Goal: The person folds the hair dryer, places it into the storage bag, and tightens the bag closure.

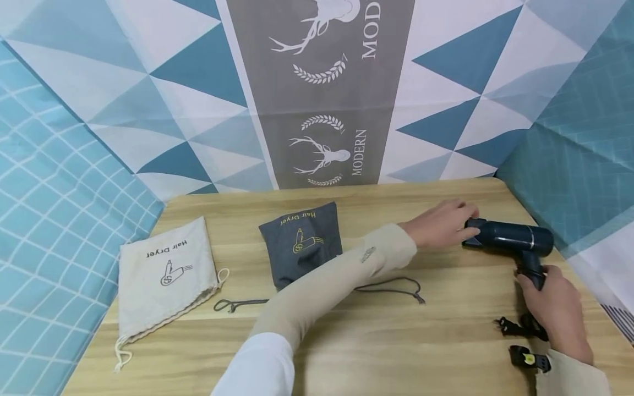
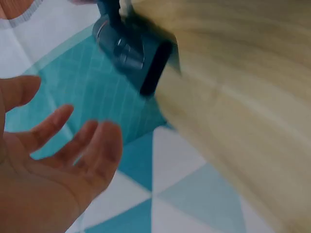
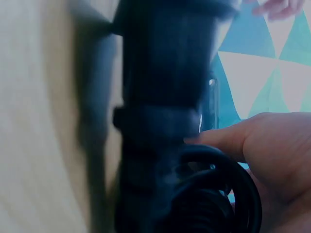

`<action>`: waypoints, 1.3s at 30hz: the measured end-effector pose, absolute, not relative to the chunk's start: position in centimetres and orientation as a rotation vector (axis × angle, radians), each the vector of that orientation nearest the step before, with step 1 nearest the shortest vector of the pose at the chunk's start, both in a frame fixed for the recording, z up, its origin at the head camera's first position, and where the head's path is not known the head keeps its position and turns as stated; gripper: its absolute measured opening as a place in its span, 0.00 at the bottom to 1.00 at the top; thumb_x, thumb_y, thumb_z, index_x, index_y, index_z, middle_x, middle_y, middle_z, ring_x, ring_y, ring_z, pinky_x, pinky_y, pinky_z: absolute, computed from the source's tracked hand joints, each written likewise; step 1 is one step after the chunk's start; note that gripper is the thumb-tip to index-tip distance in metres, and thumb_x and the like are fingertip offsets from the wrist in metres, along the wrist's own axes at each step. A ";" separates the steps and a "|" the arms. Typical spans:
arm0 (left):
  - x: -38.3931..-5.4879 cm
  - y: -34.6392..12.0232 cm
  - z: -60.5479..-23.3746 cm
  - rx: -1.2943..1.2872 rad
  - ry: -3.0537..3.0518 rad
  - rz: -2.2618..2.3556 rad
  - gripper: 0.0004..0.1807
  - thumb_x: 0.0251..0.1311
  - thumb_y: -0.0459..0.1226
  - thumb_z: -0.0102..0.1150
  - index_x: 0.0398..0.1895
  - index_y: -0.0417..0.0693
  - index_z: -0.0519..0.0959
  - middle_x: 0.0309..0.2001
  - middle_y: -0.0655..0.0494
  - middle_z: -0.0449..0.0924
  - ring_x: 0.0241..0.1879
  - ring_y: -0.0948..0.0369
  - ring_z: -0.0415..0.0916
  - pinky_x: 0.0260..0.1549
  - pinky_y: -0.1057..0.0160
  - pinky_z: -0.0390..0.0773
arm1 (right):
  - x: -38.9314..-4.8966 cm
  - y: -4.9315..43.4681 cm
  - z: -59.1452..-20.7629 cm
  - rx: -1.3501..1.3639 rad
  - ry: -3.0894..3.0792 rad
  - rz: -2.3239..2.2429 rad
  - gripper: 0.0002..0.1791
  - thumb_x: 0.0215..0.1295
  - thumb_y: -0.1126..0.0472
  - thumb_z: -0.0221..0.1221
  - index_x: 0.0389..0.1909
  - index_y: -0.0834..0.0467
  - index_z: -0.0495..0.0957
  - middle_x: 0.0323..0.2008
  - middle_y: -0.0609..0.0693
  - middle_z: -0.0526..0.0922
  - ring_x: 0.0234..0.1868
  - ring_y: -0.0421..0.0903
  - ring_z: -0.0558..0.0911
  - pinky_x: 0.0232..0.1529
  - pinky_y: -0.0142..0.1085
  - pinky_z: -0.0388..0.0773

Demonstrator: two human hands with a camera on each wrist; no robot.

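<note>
A dark navy hair dryer (image 1: 502,236) lies sideways at the table's right, its nozzle pointing left. My right hand (image 1: 559,311) grips its handle; in the right wrist view the thumb presses by the handle and a coiled black cord (image 3: 250,194) loops beside it. My left hand (image 1: 441,224) reaches across to the nozzle end and overlaps it in the head view. From the left wrist, that hand (image 2: 58,165) shows relaxed, spread fingers holding nothing, a gap away from the nozzle. A plug (image 1: 529,358) rests beside the right wrist.
A dark grey drawstring pouch (image 1: 302,242) marked "Hair Dryer" lies mid-table, partly behind the left forearm, its cords spread out. At the left lies a cream drawstring pouch (image 1: 165,275). Patterned cloth (image 1: 446,110) stands behind the wooden table (image 1: 421,352).
</note>
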State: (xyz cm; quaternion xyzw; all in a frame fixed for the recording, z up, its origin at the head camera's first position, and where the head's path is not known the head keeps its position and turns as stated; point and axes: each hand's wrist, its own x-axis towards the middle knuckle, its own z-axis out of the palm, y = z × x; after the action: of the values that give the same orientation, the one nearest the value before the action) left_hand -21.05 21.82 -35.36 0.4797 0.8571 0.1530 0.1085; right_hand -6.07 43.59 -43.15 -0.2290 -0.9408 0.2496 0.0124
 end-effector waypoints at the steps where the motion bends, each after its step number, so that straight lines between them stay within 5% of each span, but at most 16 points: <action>1: -21.1 22.5 -35.5 1.386 2.540 0.426 0.24 0.75 0.54 0.42 0.68 0.59 0.66 0.65 0.64 0.66 0.60 0.69 0.65 0.57 0.72 0.67 | -6.1 43.4 -43.1 -0.682 -2.921 0.768 0.37 0.74 0.52 0.52 0.62 0.83 0.55 0.47 0.85 0.67 0.39 0.73 0.73 0.34 0.58 0.71; 10: -21.3 26.4 -38.0 1.170 2.604 0.465 0.31 0.70 0.63 0.43 0.73 0.67 0.59 0.72 0.69 0.57 0.71 0.67 0.53 0.65 0.65 0.61 | -5.9 42.8 -43.6 -0.535 -2.903 0.760 0.35 0.73 0.53 0.55 0.62 0.81 0.60 0.49 0.84 0.69 0.40 0.74 0.74 0.34 0.57 0.72; 15: -20.6 28.7 -39.6 1.113 2.709 0.397 0.36 0.66 0.68 0.43 0.73 0.67 0.61 0.68 0.68 0.62 0.66 0.66 0.61 0.61 0.66 0.67 | -5.7 42.9 -43.9 -0.374 -2.906 0.752 0.33 0.72 0.53 0.58 0.60 0.79 0.63 0.46 0.82 0.73 0.35 0.69 0.77 0.26 0.46 0.71; 21: -20.2 29.6 -42.0 1.036 2.727 0.097 0.48 0.55 0.77 0.44 0.75 0.67 0.57 0.67 0.65 0.63 0.63 0.65 0.64 0.56 0.63 0.70 | -5.4 42.5 -44.1 -0.260 -2.911 0.792 0.31 0.71 0.52 0.60 0.60 0.75 0.68 0.48 0.79 0.75 0.40 0.70 0.79 0.31 0.52 0.74; 27: -21.3 28.7 -42.7 0.918 2.621 0.319 0.44 0.54 0.74 0.50 0.71 0.66 0.65 0.61 0.67 0.71 0.54 0.68 0.74 0.46 0.69 0.75 | -5.2 42.8 -43.8 -0.257 -2.911 0.816 0.32 0.69 0.49 0.61 0.60 0.72 0.71 0.47 0.76 0.77 0.34 0.59 0.78 0.26 0.38 0.69; 33: -22.2 27.7 -42.2 0.952 2.614 0.450 0.44 0.56 0.73 0.50 0.70 0.61 0.67 0.55 0.64 0.78 0.46 0.67 0.79 0.41 0.69 0.77 | -6.1 43.0 -43.0 -0.307 -3.008 0.812 0.38 0.73 0.41 0.53 0.60 0.75 0.66 0.38 0.71 0.77 0.29 0.55 0.74 0.24 0.38 0.67; 39: -22.3 27.0 -42.5 0.948 2.559 0.551 0.42 0.58 0.71 0.51 0.67 0.56 0.68 0.50 0.63 0.77 0.41 0.68 0.77 0.36 0.71 0.74 | -6.3 42.6 -43.2 -0.156 -2.995 0.842 0.33 0.77 0.47 0.50 0.60 0.76 0.65 0.31 0.60 0.77 0.26 0.50 0.73 0.24 0.39 0.66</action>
State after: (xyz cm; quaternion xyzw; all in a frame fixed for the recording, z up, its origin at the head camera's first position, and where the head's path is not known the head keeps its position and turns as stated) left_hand -22.27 26.95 -42.46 0.3350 0.9045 0.1949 0.1778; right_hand -6.28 42.64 -43.20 -0.0500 -0.9614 0.2702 0.0131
